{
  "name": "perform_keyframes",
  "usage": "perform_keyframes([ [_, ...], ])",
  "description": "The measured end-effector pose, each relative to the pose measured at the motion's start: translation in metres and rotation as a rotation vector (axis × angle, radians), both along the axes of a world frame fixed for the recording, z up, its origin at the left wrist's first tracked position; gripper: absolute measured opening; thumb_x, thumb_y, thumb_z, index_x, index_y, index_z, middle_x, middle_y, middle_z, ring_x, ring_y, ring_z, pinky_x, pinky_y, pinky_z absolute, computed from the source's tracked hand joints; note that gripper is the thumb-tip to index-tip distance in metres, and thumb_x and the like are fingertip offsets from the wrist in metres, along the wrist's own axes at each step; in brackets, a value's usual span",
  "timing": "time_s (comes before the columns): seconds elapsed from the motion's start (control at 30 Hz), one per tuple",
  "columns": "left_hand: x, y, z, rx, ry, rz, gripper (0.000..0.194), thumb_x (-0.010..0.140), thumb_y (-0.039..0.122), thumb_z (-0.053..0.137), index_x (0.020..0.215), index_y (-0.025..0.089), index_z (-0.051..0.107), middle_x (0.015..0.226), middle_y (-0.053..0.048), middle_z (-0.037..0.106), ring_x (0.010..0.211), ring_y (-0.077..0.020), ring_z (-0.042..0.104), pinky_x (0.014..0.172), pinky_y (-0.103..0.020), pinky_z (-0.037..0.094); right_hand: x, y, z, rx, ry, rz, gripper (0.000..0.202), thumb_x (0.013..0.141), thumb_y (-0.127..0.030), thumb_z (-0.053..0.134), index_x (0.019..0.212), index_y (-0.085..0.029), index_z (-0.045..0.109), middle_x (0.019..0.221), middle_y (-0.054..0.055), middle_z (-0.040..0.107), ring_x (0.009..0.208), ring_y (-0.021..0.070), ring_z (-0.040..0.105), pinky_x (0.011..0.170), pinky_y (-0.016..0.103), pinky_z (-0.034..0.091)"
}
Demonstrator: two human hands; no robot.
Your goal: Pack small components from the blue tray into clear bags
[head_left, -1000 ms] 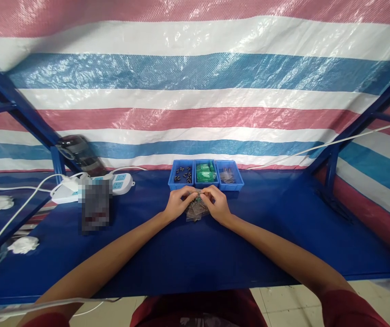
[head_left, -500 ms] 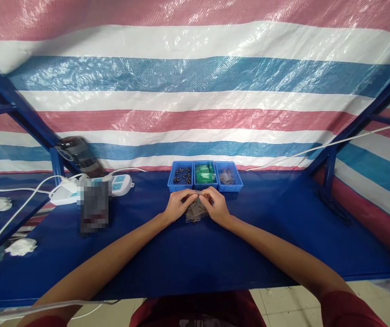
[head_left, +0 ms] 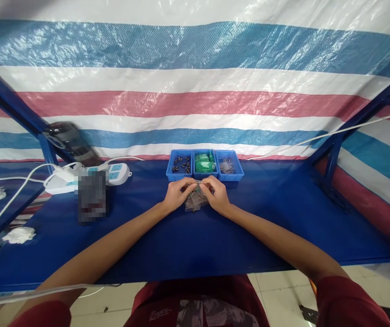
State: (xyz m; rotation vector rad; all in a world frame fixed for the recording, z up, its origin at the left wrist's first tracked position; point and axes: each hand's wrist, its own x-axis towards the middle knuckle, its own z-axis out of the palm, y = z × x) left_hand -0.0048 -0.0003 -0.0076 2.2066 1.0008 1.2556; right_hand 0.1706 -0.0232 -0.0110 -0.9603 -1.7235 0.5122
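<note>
A small clear plastic bag (head_left: 195,202) with brownish contents lies at the middle of the blue table. My left hand (head_left: 178,194) pinches its top edge from the left, thumb against fingers. From the other side my right hand (head_left: 216,194) pinches the same edge, the two thumbs close together. Just beyond my fingers stand three joined blue bins: the left bin (head_left: 168,175) has small dark metal parts, the middle bin (head_left: 206,175) green packets, and the right bin (head_left: 239,175) clear bags. What the bag holds is too small to make out.
A white power strip (head_left: 122,175) with plugged cables lies at the left, beside a blurred dark object (head_left: 92,195). Behind it leans a dark bottle (head_left: 74,143). Crumpled white tissue (head_left: 19,235) sits at the far left. Blue frame posts (head_left: 333,161) and striped sheeting (head_left: 195,104) surround the table (head_left: 181,240).
The view has tipped down slightly, so table and bins appear higher. Both hands keep their pinch on the bag, with little visible movement.
</note>
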Motion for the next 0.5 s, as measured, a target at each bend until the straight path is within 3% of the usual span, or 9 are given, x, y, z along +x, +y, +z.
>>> perform_keyframes([
  [0.5, -0.0022, -0.0005, 0.0001, 0.083, 0.023, 0.001, 0.018, 0.088, 0.029, 0.054, 0.089, 0.017, 0.067, 0.071, 0.0, 0.068, 0.059, -0.01, 0.061, 0.06, -0.02, 0.046, -0.0002, 0.0011, 0.0015, 0.026, 0.0, 0.018, 0.022, 0.091, -0.035, 0.046, 0.081, -0.018, 0.058, 0.074, 0.002, 0.05, 0.062, 0.0123, 0.048, 0.059, 0.025, 0.041],
])
